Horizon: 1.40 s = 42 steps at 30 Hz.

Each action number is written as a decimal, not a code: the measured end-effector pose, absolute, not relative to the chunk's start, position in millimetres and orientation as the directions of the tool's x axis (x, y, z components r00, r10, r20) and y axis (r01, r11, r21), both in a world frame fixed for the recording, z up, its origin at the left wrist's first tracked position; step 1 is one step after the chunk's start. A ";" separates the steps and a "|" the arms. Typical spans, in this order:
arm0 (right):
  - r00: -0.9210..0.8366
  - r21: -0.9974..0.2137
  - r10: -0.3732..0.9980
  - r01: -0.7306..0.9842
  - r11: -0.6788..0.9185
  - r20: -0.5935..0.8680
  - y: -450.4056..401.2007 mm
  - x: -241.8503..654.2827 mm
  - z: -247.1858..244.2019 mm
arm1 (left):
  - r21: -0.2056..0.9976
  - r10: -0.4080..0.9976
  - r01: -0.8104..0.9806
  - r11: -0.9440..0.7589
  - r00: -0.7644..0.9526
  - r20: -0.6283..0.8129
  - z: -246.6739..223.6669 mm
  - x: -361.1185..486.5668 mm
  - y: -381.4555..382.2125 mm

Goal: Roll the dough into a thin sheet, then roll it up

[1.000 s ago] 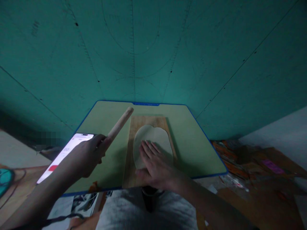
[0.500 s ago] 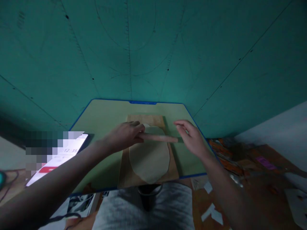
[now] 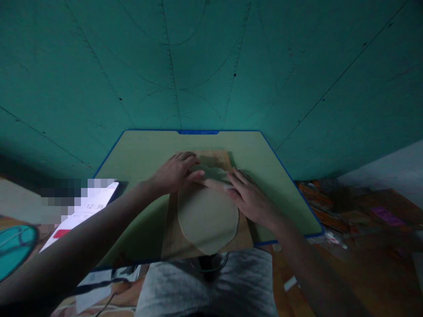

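Observation:
A flat, roughly round sheet of dough [image 3: 208, 220] lies on a wooden board [image 3: 172, 240]. Across its far part rests a thin wooden rolling pin [image 3: 216, 185], slightly slanted. My left hand [image 3: 178, 172] is wrapped over the pin's left end. At the right end, my right hand [image 3: 249, 193] lies over the pin with its fingers stretched out and apart. Both palms face down, and they hide the pin's ends.
The board stands on a pale table [image 3: 145, 149] with a blue edge, against a green wall [image 3: 205, 66]. A lit phone [image 3: 86, 211] is at the left, beside my left forearm. Boxes and clutter [image 3: 317, 198] are at the right, beyond the table.
My right hand has moved left from beside the pin onto its right end. The pin now slants more. My left hand has stayed on its end, and the camera view has shifted slightly.

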State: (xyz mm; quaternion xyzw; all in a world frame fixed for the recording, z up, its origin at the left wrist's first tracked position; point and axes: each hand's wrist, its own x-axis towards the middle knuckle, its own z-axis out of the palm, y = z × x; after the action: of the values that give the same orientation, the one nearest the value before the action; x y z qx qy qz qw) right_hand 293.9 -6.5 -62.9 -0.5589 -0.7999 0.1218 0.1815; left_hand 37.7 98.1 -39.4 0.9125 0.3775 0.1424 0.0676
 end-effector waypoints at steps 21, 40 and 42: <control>-0.453 -0.334 0.863 0.796 0.505 0.226 -112.3 208.2 -39.0 | 0.204 0.734 0.706 -0.678 0.636 0.238 -63.4 -31.9 29.3; -0.232 -0.539 0.949 0.782 0.313 0.215 9.1 272.5 -48.7 | -0.005 0.672 0.673 -0.740 0.739 0.039 -44.7 93.3 110.6; -0.224 -0.508 0.959 0.814 0.282 0.173 22.7 265.1 -55.0 | 0.013 0.645 0.646 -0.764 0.761 0.070 -47.7 89.9 107.0</control>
State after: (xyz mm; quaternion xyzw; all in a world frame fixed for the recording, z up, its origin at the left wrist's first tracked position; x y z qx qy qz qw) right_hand 265.1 22.7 -55.0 -0.5782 -0.7665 0.1571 0.2313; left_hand 89.9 107.0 -47.7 0.9384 0.3438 0.0354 -0.0059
